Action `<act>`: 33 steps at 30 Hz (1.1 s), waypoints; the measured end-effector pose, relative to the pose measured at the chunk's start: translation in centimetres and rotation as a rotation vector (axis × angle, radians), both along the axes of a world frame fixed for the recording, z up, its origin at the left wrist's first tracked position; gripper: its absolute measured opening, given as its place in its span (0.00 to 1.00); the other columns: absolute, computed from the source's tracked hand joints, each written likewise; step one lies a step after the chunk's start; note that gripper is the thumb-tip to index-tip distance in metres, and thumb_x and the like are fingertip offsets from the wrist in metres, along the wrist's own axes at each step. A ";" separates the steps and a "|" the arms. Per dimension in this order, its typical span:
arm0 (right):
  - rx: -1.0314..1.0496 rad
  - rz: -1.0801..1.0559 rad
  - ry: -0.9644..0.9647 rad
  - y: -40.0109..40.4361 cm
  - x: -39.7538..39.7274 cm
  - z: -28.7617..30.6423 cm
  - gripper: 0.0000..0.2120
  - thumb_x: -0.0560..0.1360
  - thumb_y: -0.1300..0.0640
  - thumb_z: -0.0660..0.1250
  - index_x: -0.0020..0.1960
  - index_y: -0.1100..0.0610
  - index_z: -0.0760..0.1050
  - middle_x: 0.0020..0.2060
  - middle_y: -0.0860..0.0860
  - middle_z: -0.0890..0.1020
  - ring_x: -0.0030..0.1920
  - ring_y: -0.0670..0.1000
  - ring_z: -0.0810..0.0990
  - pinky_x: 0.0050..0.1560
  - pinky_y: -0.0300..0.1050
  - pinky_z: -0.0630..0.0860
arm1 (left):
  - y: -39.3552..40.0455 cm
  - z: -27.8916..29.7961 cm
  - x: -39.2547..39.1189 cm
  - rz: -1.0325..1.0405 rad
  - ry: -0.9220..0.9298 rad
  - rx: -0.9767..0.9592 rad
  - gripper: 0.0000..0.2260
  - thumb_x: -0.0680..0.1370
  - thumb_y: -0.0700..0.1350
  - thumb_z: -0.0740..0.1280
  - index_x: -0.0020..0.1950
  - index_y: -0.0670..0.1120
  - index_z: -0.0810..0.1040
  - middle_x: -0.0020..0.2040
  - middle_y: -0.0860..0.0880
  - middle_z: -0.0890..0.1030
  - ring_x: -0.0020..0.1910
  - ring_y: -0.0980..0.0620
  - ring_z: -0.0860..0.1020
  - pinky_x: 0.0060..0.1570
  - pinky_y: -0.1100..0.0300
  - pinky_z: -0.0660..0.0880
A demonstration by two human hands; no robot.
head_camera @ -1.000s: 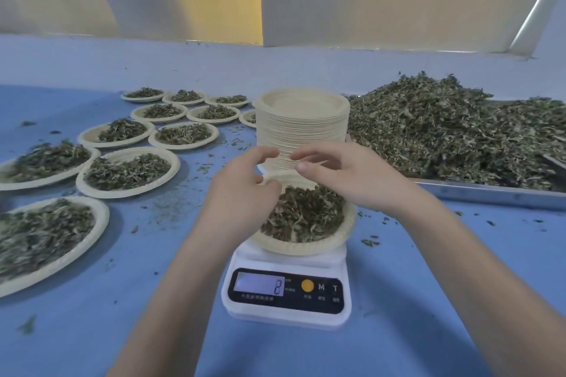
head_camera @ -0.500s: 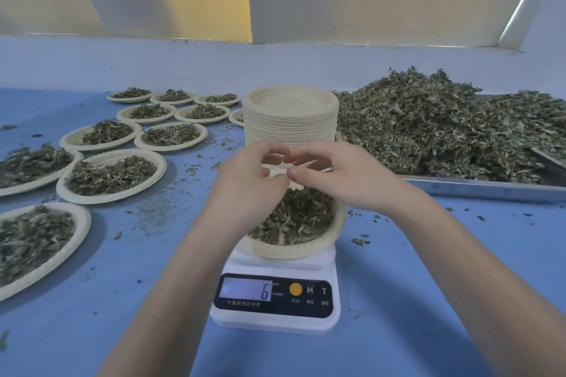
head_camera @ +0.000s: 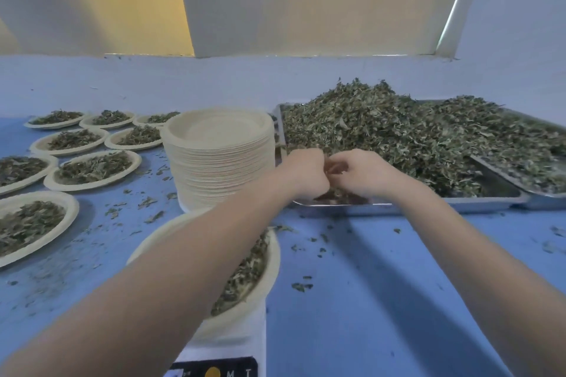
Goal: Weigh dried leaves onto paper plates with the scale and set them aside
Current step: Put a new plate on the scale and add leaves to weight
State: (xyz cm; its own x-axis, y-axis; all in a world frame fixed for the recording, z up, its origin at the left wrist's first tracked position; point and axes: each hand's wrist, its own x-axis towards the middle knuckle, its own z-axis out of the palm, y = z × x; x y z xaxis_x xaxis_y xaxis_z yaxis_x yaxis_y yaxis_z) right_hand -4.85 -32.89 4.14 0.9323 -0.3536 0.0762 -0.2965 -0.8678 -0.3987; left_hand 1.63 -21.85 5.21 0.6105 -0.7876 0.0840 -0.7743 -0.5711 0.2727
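At six o'clock, nearest the camera, the white scale (head_camera: 223,355) sits on the blue surface (head_camera: 382,300), only its top and a strip of the dark panel with an orange button showing at the frame's bottom edge. On it rests a paper plate (head_camera: 272,257) of dried leaves (head_camera: 245,272), largely hidden under the left forearm, which crosses over it from seven o'clock toward the centre. Loose leaf crumbs (head_camera: 301,286) lie scattered on the surface around the scale, out toward three and nine o'clock.

At nine o'clock a run of filled plates (head_camera: 92,167) stands set aside, the closest one (head_camera: 36,223) cut off by the left edge, the others stepping back in rows toward ten o'clock, each holding a small heap of leaves and none stacked on another.

Just past the scale, at about eleven o'clock, a tall stack of empty plates (head_camera: 220,162) stands upright.

At the centre the left hand (head_camera: 306,174) and the right hand (head_camera: 358,173) meet, knuckles nearly touching, over the near left corner of the metal tray (head_camera: 490,202). Both have their fingers curled inward. The right hand's grip is narrow around a few leaf bits that show between its fingers; whether the left hand's grip holds anything I cannot tell, since its fingers face away.

From one to three o'clock the tray carries a large leaf pile (head_camera: 398,135), heaped highest near the far wall. A second tray (head_camera: 545,190) overlaps it at three o'clock.
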 end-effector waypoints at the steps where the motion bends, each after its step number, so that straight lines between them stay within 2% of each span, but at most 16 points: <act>1: -0.068 -0.004 0.082 -0.8 0.6 -0.2 0.13 0.74 0.52 0.67 0.58 0.52 0.79 0.51 0.52 0.83 0.52 0.53 0.79 0.52 0.44 0.74 | -0.9 -0.4 0.6 -0.006 0.001 0.059 0.16 0.76 0.39 0.61 0.64 0.41 0.73 0.59 0.42 0.77 0.57 0.44 0.75 0.45 0.59 0.70; 3: -0.149 -0.016 0.234 -2.1 1.8 -0.8 0.16 0.72 0.48 0.68 0.58 0.52 0.78 0.48 0.52 0.83 0.47 0.53 0.80 0.49 0.45 0.77 | -2.4 -1.1 1.8 -0.007 -0.001 0.170 0.16 0.76 0.37 0.60 0.62 0.38 0.74 0.59 0.40 0.77 0.57 0.43 0.75 0.48 0.58 0.72; 6: -0.126 -0.041 0.374 -2.9 3.2 -1.8 0.16 0.70 0.43 0.68 0.55 0.49 0.74 0.43 0.51 0.82 0.38 0.52 0.80 0.36 0.41 0.77 | -3.9 -2.0 3.1 -0.004 -0.048 0.280 0.11 0.77 0.36 0.59 0.58 0.36 0.74 0.58 0.39 0.76 0.57 0.42 0.75 0.47 0.58 0.71; 10: -0.175 0.035 0.211 -2.7 4.7 -3.3 0.12 0.72 0.48 0.69 0.51 0.55 0.78 0.48 0.56 0.82 0.47 0.56 0.78 0.40 0.40 0.67 | -5.2 -2.6 3.4 -0.037 -0.085 0.328 0.10 0.77 0.37 0.60 0.56 0.37 0.75 0.57 0.39 0.78 0.56 0.43 0.76 0.44 0.59 0.68; 12: -0.075 0.044 0.128 -2.7 4.8 -3.6 0.06 0.71 0.53 0.70 0.41 0.55 0.77 0.39 0.53 0.82 0.42 0.54 0.79 0.34 0.37 0.67 | -5.3 -2.6 3.7 -0.034 -0.067 0.323 0.06 0.76 0.37 0.61 0.51 0.39 0.75 0.55 0.39 0.78 0.51 0.44 0.76 0.43 0.59 0.69; 13: 0.036 0.030 0.098 -2.8 4.7 -3.6 0.07 0.71 0.55 0.71 0.36 0.53 0.75 0.33 0.50 0.80 0.37 0.52 0.78 0.30 0.34 0.66 | -5.2 -2.6 3.8 -0.020 -0.045 0.308 0.04 0.76 0.37 0.61 0.50 0.39 0.73 0.54 0.39 0.78 0.48 0.45 0.75 0.42 0.59 0.69; 14: 0.163 0.026 0.065 -2.9 4.5 -3.5 0.08 0.71 0.58 0.71 0.34 0.52 0.74 0.31 0.49 0.79 0.35 0.50 0.76 0.30 0.33 0.67 | -5.1 -2.5 4.0 -0.005 -0.018 0.284 0.05 0.76 0.37 0.62 0.50 0.39 0.73 0.54 0.39 0.78 0.48 0.45 0.75 0.41 0.59 0.69; 16: 0.509 0.023 0.050 -3.2 4.2 -3.3 0.02 0.72 0.64 0.68 0.42 0.59 0.76 0.36 0.56 0.80 0.39 0.53 0.76 0.38 0.39 0.71 | -4.9 -2.4 4.2 0.028 0.051 0.213 0.11 0.75 0.35 0.62 0.56 0.36 0.74 0.53 0.40 0.79 0.51 0.44 0.77 0.41 0.59 0.70; 18: 0.726 0.034 0.033 -3.1 3.8 -3.2 0.09 0.71 0.67 0.69 0.51 0.63 0.74 0.41 0.61 0.79 0.42 0.56 0.76 0.43 0.49 0.73 | -4.8 -2.1 4.4 0.068 0.121 0.108 0.15 0.74 0.33 0.64 0.61 0.37 0.74 0.54 0.41 0.79 0.51 0.45 0.78 0.40 0.59 0.73; 21: 0.730 -0.021 -0.117 -3.1 3.8 -3.0 0.18 0.71 0.67 0.71 0.59 0.61 0.73 0.52 0.60 0.79 0.43 0.59 0.83 0.50 0.55 0.80 | -4.7 -1.3 4.3 0.130 0.257 -0.073 0.19 0.74 0.32 0.67 0.64 0.39 0.74 0.56 0.41 0.79 0.48 0.45 0.81 0.45 0.58 0.78; 23: 0.755 -0.073 -0.259 -3.1 3.8 -2.5 0.14 0.72 0.69 0.69 0.57 0.62 0.75 0.54 0.61 0.78 0.37 0.56 0.84 0.47 0.53 0.82 | -4.5 -0.5 3.9 0.145 0.422 -0.192 0.21 0.74 0.29 0.65 0.66 0.39 0.72 0.51 0.42 0.79 0.47 0.43 0.81 0.48 0.53 0.79; 25: 0.739 -0.106 -0.358 -2.9 3.6 -1.7 0.11 0.72 0.69 0.70 0.53 0.62 0.77 0.54 0.63 0.79 0.34 0.53 0.83 0.44 0.49 0.82 | -4.0 0.5 3.3 0.158 0.533 -0.310 0.19 0.76 0.29 0.62 0.66 0.39 0.72 0.44 0.44 0.76 0.42 0.44 0.80 0.47 0.52 0.80; 27: 0.734 -0.112 -0.416 -2.2 3.3 -0.7 0.13 0.72 0.68 0.71 0.55 0.62 0.77 0.57 0.61 0.78 0.37 0.54 0.84 0.44 0.47 0.82 | -3.2 1.5 2.8 0.168 0.515 -0.374 0.19 0.77 0.30 0.62 0.67 0.40 0.71 0.50 0.42 0.77 0.43 0.45 0.81 0.45 0.54 0.80; 29: 0.722 -0.080 -0.462 -1.0 2.7 0.5 0.14 0.71 0.68 0.71 0.56 0.62 0.77 0.58 0.59 0.78 0.39 0.55 0.84 0.43 0.45 0.82 | -1.8 2.5 2.3 0.165 0.452 -0.403 0.20 0.76 0.30 0.63 0.68 0.40 0.70 0.54 0.41 0.78 0.48 0.43 0.81 0.50 0.51 0.79; 31: 0.732 -0.002 -0.494 0.8 1.9 1.7 0.11 0.71 0.68 0.71 0.53 0.62 0.78 0.53 0.59 0.80 0.39 0.53 0.85 0.41 0.42 0.82 | 0.3 3.5 1.8 0.140 0.428 -0.431 0.20 0.74 0.29 0.64 0.66 0.38 0.72 0.54 0.38 0.79 0.52 0.41 0.80 0.55 0.49 0.77; 33: 0.743 0.086 -0.490 3.0 1.1 2.7 0.10 0.71 0.69 0.71 0.51 0.62 0.78 0.47 0.58 0.82 0.40 0.52 0.84 0.42 0.42 0.82 | 3.3 4.2 1.2 0.132 0.412 -0.461 0.18 0.73 0.29 0.65 0.62 0.37 0.73 0.52 0.38 0.79 0.48 0.44 0.80 0.52 0.54 0.78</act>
State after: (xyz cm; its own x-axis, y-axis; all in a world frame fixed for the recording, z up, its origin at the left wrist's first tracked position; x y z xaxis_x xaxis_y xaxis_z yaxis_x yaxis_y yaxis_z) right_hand -3.78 -29.91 6.83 0.8809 -0.4008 0.2517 0.1086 -0.3465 -0.9317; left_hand 2.80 -18.59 9.41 0.7548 -0.6422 0.1339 -0.4840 -0.4073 0.7745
